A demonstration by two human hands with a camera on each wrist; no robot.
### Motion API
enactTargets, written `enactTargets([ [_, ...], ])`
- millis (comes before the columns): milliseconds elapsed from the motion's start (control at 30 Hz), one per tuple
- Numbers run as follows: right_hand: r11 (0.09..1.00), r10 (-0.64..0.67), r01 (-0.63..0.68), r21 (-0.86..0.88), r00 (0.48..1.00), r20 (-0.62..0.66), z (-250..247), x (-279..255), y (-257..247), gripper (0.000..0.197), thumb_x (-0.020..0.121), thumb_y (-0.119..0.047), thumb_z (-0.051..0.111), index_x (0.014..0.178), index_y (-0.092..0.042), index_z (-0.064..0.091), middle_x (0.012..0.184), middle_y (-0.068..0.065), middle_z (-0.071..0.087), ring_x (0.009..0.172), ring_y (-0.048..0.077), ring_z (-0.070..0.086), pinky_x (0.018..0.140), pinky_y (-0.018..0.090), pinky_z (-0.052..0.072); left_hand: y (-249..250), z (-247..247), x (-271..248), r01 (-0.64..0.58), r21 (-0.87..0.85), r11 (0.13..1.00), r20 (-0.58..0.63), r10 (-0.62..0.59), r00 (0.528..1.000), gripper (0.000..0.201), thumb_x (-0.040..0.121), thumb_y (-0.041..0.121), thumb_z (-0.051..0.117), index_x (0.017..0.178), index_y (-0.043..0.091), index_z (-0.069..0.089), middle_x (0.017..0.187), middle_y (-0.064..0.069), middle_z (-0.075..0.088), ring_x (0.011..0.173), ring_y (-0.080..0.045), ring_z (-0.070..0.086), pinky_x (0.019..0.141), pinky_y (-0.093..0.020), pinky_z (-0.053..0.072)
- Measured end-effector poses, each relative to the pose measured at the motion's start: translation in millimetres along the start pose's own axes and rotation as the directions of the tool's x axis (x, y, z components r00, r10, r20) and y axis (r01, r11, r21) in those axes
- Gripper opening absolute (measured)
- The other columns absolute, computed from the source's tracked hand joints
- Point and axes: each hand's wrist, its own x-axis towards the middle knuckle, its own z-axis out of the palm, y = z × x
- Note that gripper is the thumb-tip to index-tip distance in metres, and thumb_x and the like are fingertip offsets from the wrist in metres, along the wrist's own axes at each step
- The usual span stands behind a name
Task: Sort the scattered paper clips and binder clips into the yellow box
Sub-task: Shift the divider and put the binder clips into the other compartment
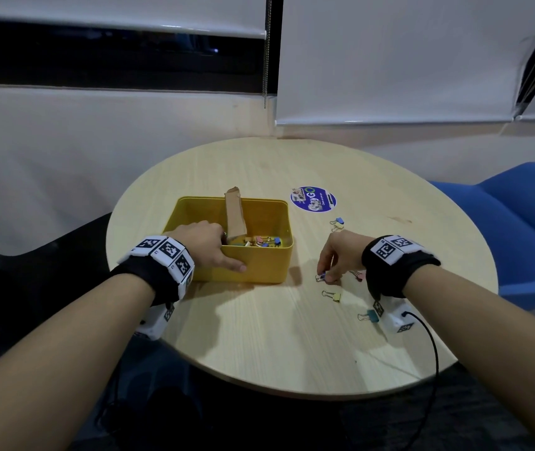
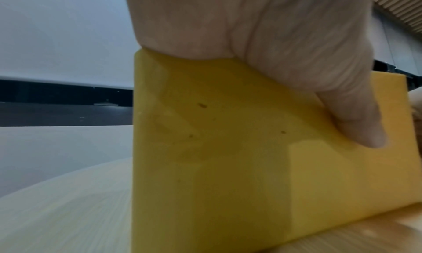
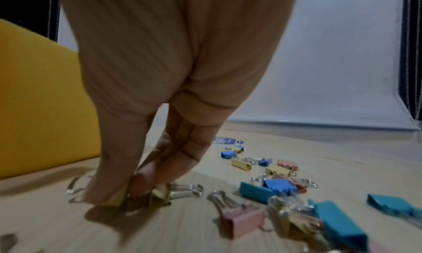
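The yellow box [image 1: 261, 266] sits left of centre on the round table, with a cardboard divider [image 1: 235, 213] standing in it and several coloured binder clips [image 1: 264, 240] in its right half. My left hand [image 1: 217, 249] grips the box's near-left rim, its thumb [image 2: 356, 116] pressed on the outer wall [image 2: 228, 157] and its fingers inside, hidden. To the right of the box, my right hand [image 1: 326, 275] reaches down and pinches a small binder clip [image 1: 321, 277] lying on the table. In the right wrist view it is a yellowish clip [image 3: 116, 198] between thumb and fingertips [image 3: 139, 184].
Loose binder clips lie around my right hand: a yellow one [image 1: 333, 296], a teal one [image 1: 370, 316], a pink one [image 1: 357, 275] and a blue-yellow pair [image 1: 337, 222]. A round blue sticker [image 1: 313, 198] lies behind them. A blue chair [image 1: 520, 229] stands at the table's right.
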Motion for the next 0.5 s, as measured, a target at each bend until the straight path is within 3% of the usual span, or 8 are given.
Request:
enactTargets([
  [67,1.000,-0.007,0.007,-0.025,1.000,0.004,-1,2,-4,0.025,0.079,-0.015,0.075,0.104,-0.016,0.073,0.092,-0.001,0.072,0.081,0.010,0.061,0.070,0.018,0.050,0,0,0,0.002,0.001,1.000,-0.002,-0.002,1.000,0.068,0.068,0.074,0.062,0.105,0.018,0.051,0.094,0.002,0.058,0.087,-0.017,0.057,0.072,-0.029,0.047],
  [133,0.998,-0.019,0.020,-0.058,1.000,0.015,0,3,-7,0.025,0.080,-0.014,0.074,0.106,-0.014,0.072,0.097,0.002,0.072,0.082,0.011,0.060,0.077,0.023,0.049,-1,1,1,0.001,-0.003,1.000,0.000,-0.001,1.000,0.067,0.068,0.074,0.062,0.104,0.019,0.052,0.092,0.002,0.058,0.086,-0.017,0.057,0.072,-0.029,0.047],
  [267,0.991,-0.060,0.060,-0.122,0.998,-0.002,3,7,-13,0.025,0.082,-0.016,0.071,0.107,-0.016,0.071,0.085,-0.004,0.062,0.080,0.013,0.057,0.073,0.022,0.046,-1,0,1,0.000,0.001,1.000,-0.001,0.000,1.000,0.065,0.068,0.074,0.062,0.101,0.020,0.049,0.093,0.002,0.058,0.086,-0.017,0.057,0.071,-0.029,0.046],
  [367,0.986,-0.094,0.089,-0.141,0.995,-0.034,6,10,-18,0.023,0.083,-0.018,0.071,0.105,-0.015,0.072,0.073,-0.009,0.059,0.073,0.012,0.055,0.061,0.016,0.042,0,0,0,0.006,0.005,1.000,0.001,-0.006,1.000,0.064,0.067,0.075,0.062,0.098,0.021,0.047,0.091,0.003,0.057,0.086,-0.017,0.057,0.069,-0.029,0.044],
  [433,0.985,-0.099,0.089,-0.147,0.993,-0.064,7,10,-21,0.022,0.084,-0.019,0.071,0.105,-0.015,0.073,0.080,-0.004,0.066,0.075,0.013,0.058,0.060,0.017,0.043,0,1,0,0.007,0.009,1.000,0.002,-0.007,1.000,0.066,0.067,0.076,0.062,0.100,0.020,0.048,0.091,0.002,0.056,0.087,-0.017,0.058,0.070,-0.029,0.045],
  [500,0.989,-0.096,0.080,-0.124,0.988,-0.125,5,10,-24,0.023,0.086,-0.021,0.069,0.107,-0.014,0.072,0.097,0.003,0.072,0.086,0.017,0.064,0.070,0.021,0.046,-1,1,0,0.009,0.009,1.000,-0.002,-0.009,1.000,0.066,0.067,0.076,0.062,0.101,0.021,0.048,0.093,0.002,0.057,0.088,-0.017,0.058,0.071,-0.029,0.046],
])
